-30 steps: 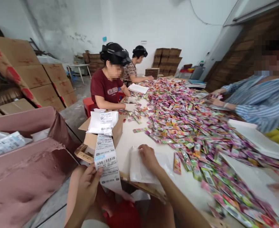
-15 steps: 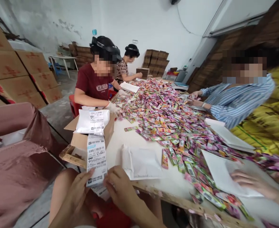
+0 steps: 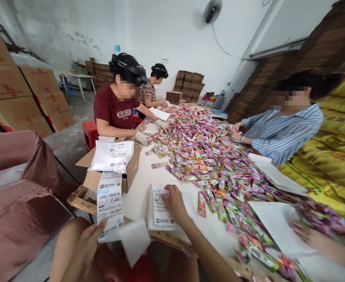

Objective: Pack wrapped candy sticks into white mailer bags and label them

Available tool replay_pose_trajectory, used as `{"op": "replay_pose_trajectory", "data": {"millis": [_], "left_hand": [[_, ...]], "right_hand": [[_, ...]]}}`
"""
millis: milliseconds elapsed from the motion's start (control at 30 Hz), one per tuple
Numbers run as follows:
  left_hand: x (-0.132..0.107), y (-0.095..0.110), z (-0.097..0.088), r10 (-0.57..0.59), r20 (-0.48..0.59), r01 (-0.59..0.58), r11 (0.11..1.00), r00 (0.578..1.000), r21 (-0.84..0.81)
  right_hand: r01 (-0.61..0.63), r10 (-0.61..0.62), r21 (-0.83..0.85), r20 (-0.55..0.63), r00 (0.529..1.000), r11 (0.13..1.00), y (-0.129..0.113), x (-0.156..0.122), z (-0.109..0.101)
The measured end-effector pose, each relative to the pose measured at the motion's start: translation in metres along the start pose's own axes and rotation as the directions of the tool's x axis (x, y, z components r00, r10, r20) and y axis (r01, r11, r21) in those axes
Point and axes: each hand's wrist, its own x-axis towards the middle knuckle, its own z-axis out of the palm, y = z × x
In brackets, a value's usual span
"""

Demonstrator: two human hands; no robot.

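Observation:
My left hand pinches the lower end of a strip of printed shipping labels, which runs up to the cardboard box. A blank white piece of backing paper hangs from the strip's lower end. On the table's near edge lies a white mailer bag with a printed shipping label on its face. My right hand rests on that label, its fingers stretched over the upper right part.
An open cardboard box at the left holds a labelled white mailer bag. Many colourful sachets cover the table. Co-workers sit around it; a hand at right touches a white bag. A pink-brown cloth-lined bin stands left.
My right hand has moved from the strip's lower end up and right onto the mailer bag, which now bears a label. Blank backing now hangs from the strip; my left hand still holds it.

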Motion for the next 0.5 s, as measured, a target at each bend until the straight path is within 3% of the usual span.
{"op": "replay_pose_trajectory", "data": {"millis": [33,100,167,233,400,500], "left_hand": [[0.001,-0.001,-0.002,-0.020,0.010,0.020,1.000,1.000,0.000],[0.004,-0.005,-0.005,-0.049,0.023,0.049,0.999,0.999,-0.004],[0.008,-0.008,-0.006,-0.067,0.032,0.067,0.998,0.997,-0.005],[0.010,-0.011,-0.004,-0.079,0.042,0.079,0.997,0.996,0.000],[0.006,-0.011,0.010,-0.048,0.070,0.047,0.999,0.996,0.018],[0.002,-0.004,0.010,-0.017,0.098,0.016,1.000,0.995,0.020]], "right_hand": [[0.041,-0.041,-0.078,0.000,0.999,0.996,0.004,-0.007,0.005],[0.175,-0.151,-0.212,0.126,0.981,0.962,0.006,-0.021,0.007],[0.305,-0.214,-0.249,0.333,0.918,0.919,0.006,-0.030,0.006],[0.354,-0.209,-0.270,0.448,0.869,0.895,0.005,-0.034,0.008],[0.320,-0.141,-0.316,0.478,0.867,0.893,0.001,-0.033,0.016],[0.287,-0.132,-0.288,0.458,0.879,0.914,0.004,-0.032,0.009]]}}
